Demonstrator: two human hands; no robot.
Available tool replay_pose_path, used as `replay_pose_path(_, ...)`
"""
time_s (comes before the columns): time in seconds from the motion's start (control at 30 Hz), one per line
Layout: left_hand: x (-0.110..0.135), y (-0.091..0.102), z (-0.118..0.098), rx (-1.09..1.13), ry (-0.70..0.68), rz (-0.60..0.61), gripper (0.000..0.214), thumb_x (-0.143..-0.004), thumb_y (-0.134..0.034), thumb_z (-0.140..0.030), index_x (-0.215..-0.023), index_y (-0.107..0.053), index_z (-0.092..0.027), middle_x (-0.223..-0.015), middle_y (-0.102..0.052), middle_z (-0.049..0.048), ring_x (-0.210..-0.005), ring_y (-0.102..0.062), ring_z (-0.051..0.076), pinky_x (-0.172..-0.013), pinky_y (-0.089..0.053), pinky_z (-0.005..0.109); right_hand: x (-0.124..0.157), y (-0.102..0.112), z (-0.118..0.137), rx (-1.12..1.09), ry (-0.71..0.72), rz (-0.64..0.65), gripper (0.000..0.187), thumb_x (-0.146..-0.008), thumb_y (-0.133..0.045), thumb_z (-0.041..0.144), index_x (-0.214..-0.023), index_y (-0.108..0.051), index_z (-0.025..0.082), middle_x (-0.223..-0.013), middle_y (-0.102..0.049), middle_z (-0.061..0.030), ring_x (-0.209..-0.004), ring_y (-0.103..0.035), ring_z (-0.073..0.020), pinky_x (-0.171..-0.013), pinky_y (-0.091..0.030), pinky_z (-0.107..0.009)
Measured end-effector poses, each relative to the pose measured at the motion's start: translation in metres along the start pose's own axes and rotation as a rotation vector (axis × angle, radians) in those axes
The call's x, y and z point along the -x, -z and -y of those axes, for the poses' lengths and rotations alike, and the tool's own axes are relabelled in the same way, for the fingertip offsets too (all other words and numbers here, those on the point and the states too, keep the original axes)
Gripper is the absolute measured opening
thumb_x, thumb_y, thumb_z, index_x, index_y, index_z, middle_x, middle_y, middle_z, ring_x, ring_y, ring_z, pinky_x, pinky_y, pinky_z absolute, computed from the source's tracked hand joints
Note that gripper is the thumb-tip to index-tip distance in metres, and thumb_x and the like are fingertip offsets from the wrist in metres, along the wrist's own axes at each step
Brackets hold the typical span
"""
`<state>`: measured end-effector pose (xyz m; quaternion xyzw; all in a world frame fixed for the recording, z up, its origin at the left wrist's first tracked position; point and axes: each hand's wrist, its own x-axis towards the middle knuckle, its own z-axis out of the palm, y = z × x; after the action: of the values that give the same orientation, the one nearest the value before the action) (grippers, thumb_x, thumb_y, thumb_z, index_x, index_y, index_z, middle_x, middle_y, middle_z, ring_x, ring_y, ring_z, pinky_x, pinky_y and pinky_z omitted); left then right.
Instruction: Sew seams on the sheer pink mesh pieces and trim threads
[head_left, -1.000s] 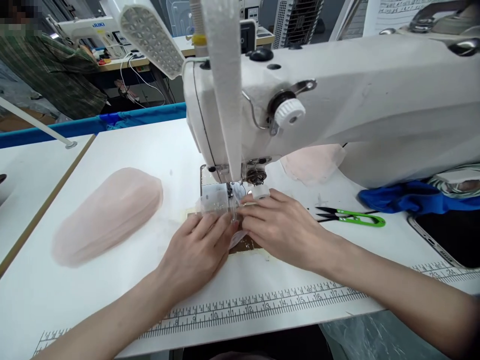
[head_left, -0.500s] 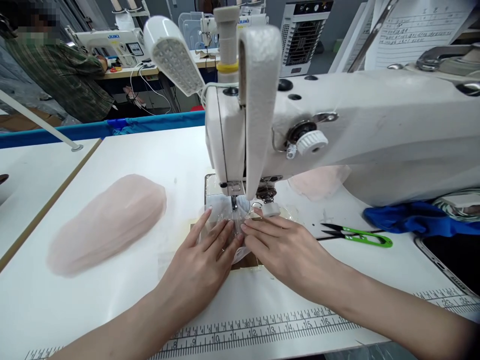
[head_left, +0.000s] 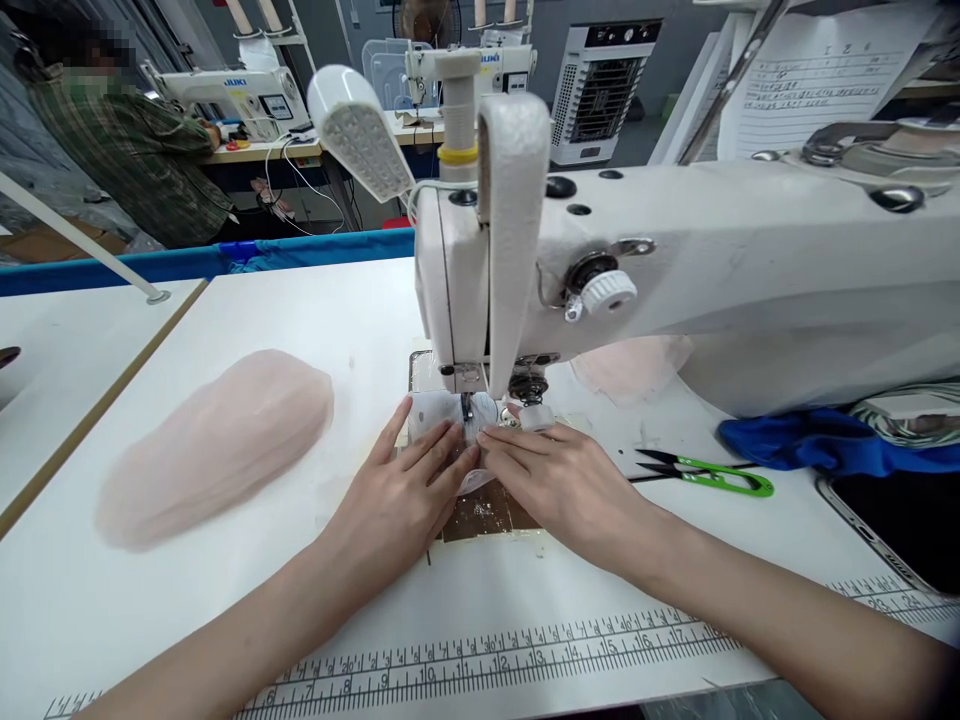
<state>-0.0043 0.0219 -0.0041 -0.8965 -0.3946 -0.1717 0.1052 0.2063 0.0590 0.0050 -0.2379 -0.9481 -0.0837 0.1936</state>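
Observation:
My left hand (head_left: 394,495) lies flat with its fingers stretched out, pressing a small sheer piece of fabric (head_left: 435,412) onto the bed of the white sewing machine (head_left: 675,270). My right hand (head_left: 559,480) lies flat beside it, fingertips on the same fabric just right of the needle and presser foot (head_left: 466,405). The fingertips of both hands almost meet in front of the needle. Most of the fabric is hidden under my hands.
A stack of pale pink sheer pieces (head_left: 217,440) lies left on the white table (head_left: 247,600). More pink fabric (head_left: 630,365) sits behind the machine arm. Green thread snips (head_left: 705,475), a blue cloth (head_left: 817,440) and a phone (head_left: 892,510) lie right. A person (head_left: 127,150) works at another machine behind.
My hands have slid a little further toward the needle with the fabric, uncovering more of the brown tape patch on the table. The view itself has shifted slightly.

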Motion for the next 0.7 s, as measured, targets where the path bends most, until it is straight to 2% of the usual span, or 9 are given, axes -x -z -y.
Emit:
replay_pose_path(0.27, -0.007, -0.004, 0.01, -0.034, -0.005, 0.028, 0.034, -0.099, -0.038, -0.018, -0.125, -0.06, -0.014, -0.128, -0.063, 0.0121, -0.124, -0.056, 0.025, -0.117, -0.021, 0.061, -0.004, -0.006, -0.007, 0.033, -0.028, -0.015, 0.026, -0.087, -0.042, -0.003, -0.095, -0.062, 0.012, -0.105, -0.073, -0.0111, -0.082, -0.07, -0.0163, -0.101, -0.047, -0.038)
replay_pose_path(0.47, -0.008, -0.007, 0.012, -0.046, 0.014, 0.024, 0.035, -0.098, -0.04, -0.018, -0.127, -0.058, -0.012, -0.13, -0.061, 0.0147, -0.123, -0.056, 0.028, -0.115, -0.02, 0.063, -0.005, -0.014, -0.013, 0.054, -0.037, -0.078, 0.023, -0.087, -0.046, 0.001, -0.096, -0.065, 0.011, -0.103, -0.073, -0.0099, -0.08, -0.068, -0.0164, -0.095, -0.05, -0.035)
replay_pose_path(0.57, -0.005, -0.006, 0.007, -0.056, 0.012, -0.02, 0.033, -0.097, -0.043, -0.018, -0.123, -0.061, -0.012, -0.128, -0.063, 0.0132, -0.122, -0.057, 0.027, -0.117, -0.022, 0.06, -0.003, -0.015, -0.013, 0.077, -0.032, -0.108, 0.024, -0.088, -0.049, 0.004, -0.1, -0.067, 0.013, -0.099, -0.075, -0.0062, -0.073, -0.067, -0.0155, -0.095, -0.048, -0.036)
replay_pose_path(0.7, 0.001, -0.004, -0.001, -0.053, -0.027, -0.093, 0.031, -0.094, -0.047, -0.012, -0.12, -0.063, -0.009, -0.121, -0.068, 0.0117, -0.115, -0.063, 0.024, -0.119, -0.022, 0.053, -0.001, -0.013, -0.011, 0.078, 0.032, -0.142, 0.025, -0.089, -0.049, 0.006, -0.101, -0.069, 0.014, -0.102, -0.074, -0.0048, -0.083, -0.067, -0.0166, -0.094, -0.047, -0.035)
